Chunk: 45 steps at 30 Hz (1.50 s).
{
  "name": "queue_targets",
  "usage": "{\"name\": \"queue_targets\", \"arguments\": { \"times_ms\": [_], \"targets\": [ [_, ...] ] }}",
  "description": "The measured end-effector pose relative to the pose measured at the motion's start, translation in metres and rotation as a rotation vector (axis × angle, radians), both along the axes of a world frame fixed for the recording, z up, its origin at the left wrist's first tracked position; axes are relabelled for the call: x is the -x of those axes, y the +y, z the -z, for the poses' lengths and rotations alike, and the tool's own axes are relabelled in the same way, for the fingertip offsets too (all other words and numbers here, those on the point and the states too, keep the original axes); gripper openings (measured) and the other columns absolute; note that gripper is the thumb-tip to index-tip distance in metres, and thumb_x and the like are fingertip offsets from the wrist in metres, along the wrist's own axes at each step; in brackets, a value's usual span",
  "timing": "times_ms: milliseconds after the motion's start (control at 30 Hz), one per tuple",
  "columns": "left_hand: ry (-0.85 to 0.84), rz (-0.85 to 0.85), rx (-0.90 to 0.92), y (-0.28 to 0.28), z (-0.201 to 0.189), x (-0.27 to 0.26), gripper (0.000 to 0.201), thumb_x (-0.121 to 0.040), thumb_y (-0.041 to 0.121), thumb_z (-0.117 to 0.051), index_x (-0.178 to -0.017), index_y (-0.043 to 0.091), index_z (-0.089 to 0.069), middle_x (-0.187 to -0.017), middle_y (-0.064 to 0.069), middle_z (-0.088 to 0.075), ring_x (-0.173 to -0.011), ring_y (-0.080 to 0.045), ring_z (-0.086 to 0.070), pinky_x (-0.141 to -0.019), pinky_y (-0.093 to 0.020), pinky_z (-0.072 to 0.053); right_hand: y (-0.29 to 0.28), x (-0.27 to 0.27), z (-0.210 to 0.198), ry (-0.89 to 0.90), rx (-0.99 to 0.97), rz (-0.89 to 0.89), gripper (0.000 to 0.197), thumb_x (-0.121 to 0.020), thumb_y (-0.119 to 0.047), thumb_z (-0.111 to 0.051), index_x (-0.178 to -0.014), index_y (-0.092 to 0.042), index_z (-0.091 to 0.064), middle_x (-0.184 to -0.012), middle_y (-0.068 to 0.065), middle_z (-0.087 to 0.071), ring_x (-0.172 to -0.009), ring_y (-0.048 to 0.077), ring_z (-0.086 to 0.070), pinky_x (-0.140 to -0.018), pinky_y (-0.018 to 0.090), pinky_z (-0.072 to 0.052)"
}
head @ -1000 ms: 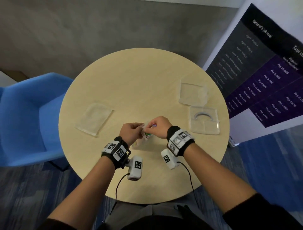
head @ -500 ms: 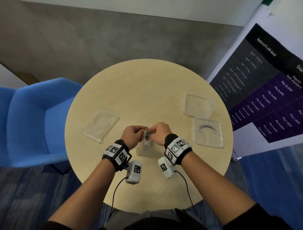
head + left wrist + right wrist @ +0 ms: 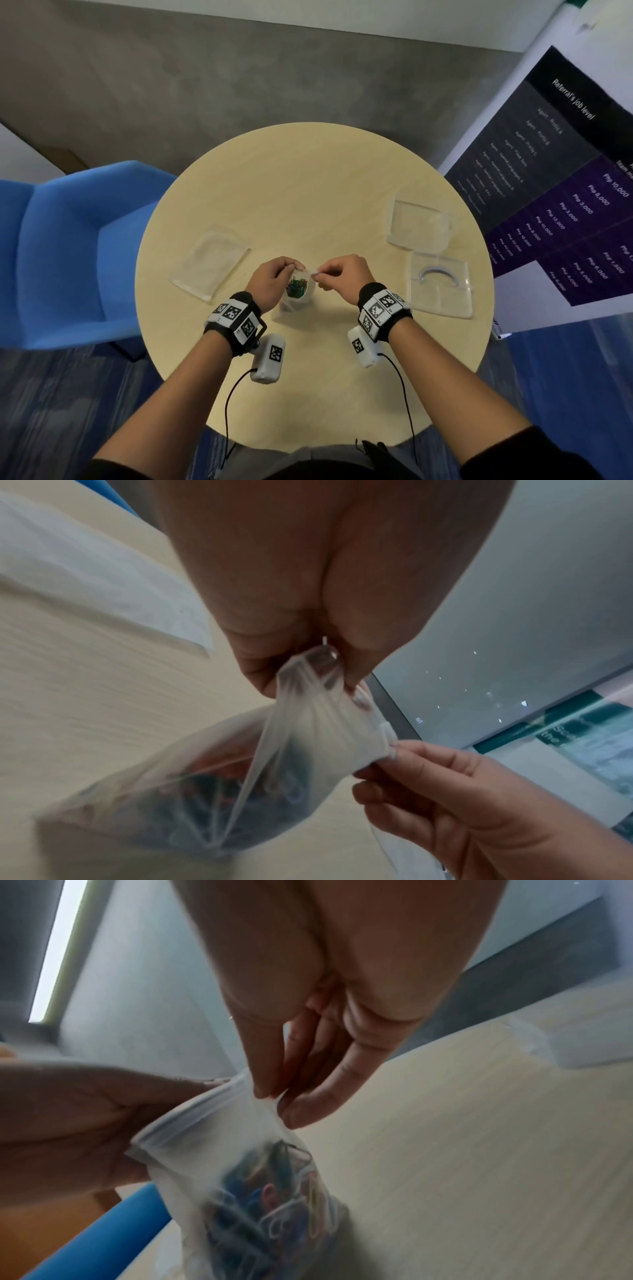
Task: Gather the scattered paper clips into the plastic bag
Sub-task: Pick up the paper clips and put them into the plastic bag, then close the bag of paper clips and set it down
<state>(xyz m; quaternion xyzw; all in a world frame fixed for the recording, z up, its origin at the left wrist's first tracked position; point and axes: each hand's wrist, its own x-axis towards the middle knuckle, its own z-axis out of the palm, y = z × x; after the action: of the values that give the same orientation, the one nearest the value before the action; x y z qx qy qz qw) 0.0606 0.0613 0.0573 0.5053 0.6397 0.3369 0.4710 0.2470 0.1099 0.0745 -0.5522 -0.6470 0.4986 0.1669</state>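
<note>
Both hands over round table point(image 3: 308, 192), approx 6 o'clock of table centre. L hand point(image 3: 270, 282) pinches left edge of plastic bag point(image 3: 306, 291) mouth, thumb + fingers curled onto rim; R hand point(image 3: 342, 274) pinches right edge of same rim betw. thumb and forefinger. Bag mouth pulled open betw. the two grips, bag hangs down, bottom at/near tabletop (contact: can't tell). Paper clips point(image 3: 296, 287) bunched inside bag, lower part; mixed colours, blue/green/yellow seen thru the film in R wrist view point(image 3: 274, 1204). L wrist view: bag point(image 3: 192, 785) stretched taut from L fingers point(image 3: 260, 674) toward R hand point(image 3: 455, 791); blurred. Rest of table: flat clear sleeve point(image 3: 210, 262) at 9 o'clock of hands, well apart; clear tray point(image 3: 418, 222) at 2 o'clock; clear lid w/ curved handle point(image 3: 440, 284) at 3 o'clock, just beside tray. Blue chair point(image 3: 68, 253) at table's 9 o'clock. Printed banner point(image 3: 565, 178) at 3 o'clock.
</note>
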Motion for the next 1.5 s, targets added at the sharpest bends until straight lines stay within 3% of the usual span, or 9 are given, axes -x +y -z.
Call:
{"name": "queue_targets", "arguments": {
  "times_ms": [167, 333, 500, 667, 833, 1000, 1233, 1367, 1500],
  "targets": [
    [0.149, -0.124, -0.087, 0.003, -0.005, 0.010, 0.009, -0.093, 0.023, -0.061, -0.092, 0.024, -0.070, -0.059, 0.009, -0.047, -0.050, -0.003, -0.043, -0.053, -0.017, -0.035, -0.006, -0.001, 0.008, 0.136, 0.015, 0.008, 0.005, -0.087, -0.017, -0.071, -0.085, -0.013, -0.072, -0.079, 0.005, -0.073, -0.074, 0.022, -0.071, -0.071, 0.037, -0.061],
    [0.180, 0.019, -0.167, 0.007, -0.015, 0.010, 0.016, -0.087, 0.041, -0.067, -0.101, 0.036, -0.073, -0.096, 0.006, -0.055, -0.088, 0.003, -0.053, -0.070, -0.008, -0.038, -0.011, 0.000, 0.005, 0.172, -0.018, -0.011, 0.013, -0.091, -0.015, -0.064, -0.081, -0.014, -0.073, -0.066, 0.002, -0.070, -0.060, 0.016, -0.066, -0.068, 0.033, -0.059],
    [0.277, 0.103, -0.275, 0.010, -0.005, 0.008, 0.028, -0.074, 0.063, -0.065, -0.087, 0.040, -0.073, -0.094, 0.002, -0.048, -0.090, -0.004, -0.046, -0.079, -0.023, -0.038, -0.012, 0.001, 0.006, 0.093, -0.037, -0.111, 0.020, -0.094, -0.019, -0.058, -0.081, -0.019, -0.073, -0.073, 0.001, -0.073, -0.068, 0.015, -0.070, -0.076, 0.037, -0.059],
    [0.340, 0.144, -0.283, 0.010, 0.001, 0.001, 0.023, -0.079, 0.059, -0.058, -0.086, 0.040, -0.067, -0.104, 0.008, -0.051, -0.101, -0.013, -0.051, -0.093, -0.042, -0.041, -0.013, 0.000, 0.007, 0.050, -0.076, -0.102, 0.022, -0.093, -0.022, -0.060, -0.076, -0.016, -0.073, -0.070, -0.002, -0.073, -0.068, 0.012, -0.070, -0.078, 0.037, -0.058],
    [0.496, 0.270, -0.233, 0.014, 0.000, 0.008, 0.021, -0.088, 0.051, -0.052, -0.091, 0.033, -0.063, -0.111, 0.010, -0.056, -0.109, -0.013, -0.051, -0.100, -0.041, -0.029, -0.018, -0.008, 0.014, 0.030, -0.167, -0.003, 0.023, -0.089, -0.025, -0.063, -0.071, -0.018, -0.073, -0.065, -0.006, -0.070, -0.066, 0.012, -0.067, -0.074, 0.036, -0.056],
    [0.388, 0.247, -0.149, 0.007, 0.005, 0.029, 0.013, -0.095, 0.029, -0.057, -0.098, 0.017, -0.063, -0.100, 0.003, -0.066, -0.094, -0.016, -0.060, -0.089, -0.038, -0.048, -0.014, -0.026, 0.021, 0.014, -0.166, 0.072, 0.019, -0.088, -0.023, -0.063, -0.074, -0.019, -0.076, -0.067, -0.008, -0.072, -0.068, 0.008, -0.068, -0.075, 0.032, -0.058],
    [0.226, 0.080, -0.094, 0.000, 0.000, 0.023, 0.011, -0.100, 0.025, -0.050, -0.094, 0.016, -0.053, -0.070, 0.009, -0.060, -0.059, -0.003, -0.052, -0.061, -0.020, -0.039, -0.011, -0.028, 0.032, 0.111, -0.095, 0.185, 0.019, -0.097, -0.017, -0.053, -0.088, -0.021, -0.069, -0.092, -0.009, -0.067, -0.089, 0.009, -0.063, -0.084, 0.018, -0.050],
    [0.196, -0.008, -0.083, -0.003, -0.004, 0.021, 0.010, -0.102, 0.027, -0.044, -0.096, 0.020, -0.047, -0.072, -0.003, -0.070, -0.069, -0.023, -0.066, -0.067, -0.038, -0.050, -0.009, -0.008, 0.029, 0.293, 0.206, 0.185, 0.024, -0.103, -0.018, -0.039, -0.082, -0.014, -0.051, -0.093, 0.005, -0.057, -0.092, 0.029, -0.064, -0.082, 0.044, -0.058],
    [0.243, -0.076, 0.010, -0.006, -0.004, 0.039, 0.010, -0.101, 0.025, -0.046, -0.095, 0.018, -0.048, -0.060, -0.005, -0.068, -0.057, -0.020, -0.066, -0.065, -0.041, -0.055, -0.011, 0.020, 0.028, 0.219, 0.352, 0.151, 0.024, -0.104, -0.021, -0.035, -0.090, -0.009, -0.049, -0.096, 0.013, -0.058, -0.084, 0.037, -0.070, -0.070, 0.047, -0.060]
  ]
}}
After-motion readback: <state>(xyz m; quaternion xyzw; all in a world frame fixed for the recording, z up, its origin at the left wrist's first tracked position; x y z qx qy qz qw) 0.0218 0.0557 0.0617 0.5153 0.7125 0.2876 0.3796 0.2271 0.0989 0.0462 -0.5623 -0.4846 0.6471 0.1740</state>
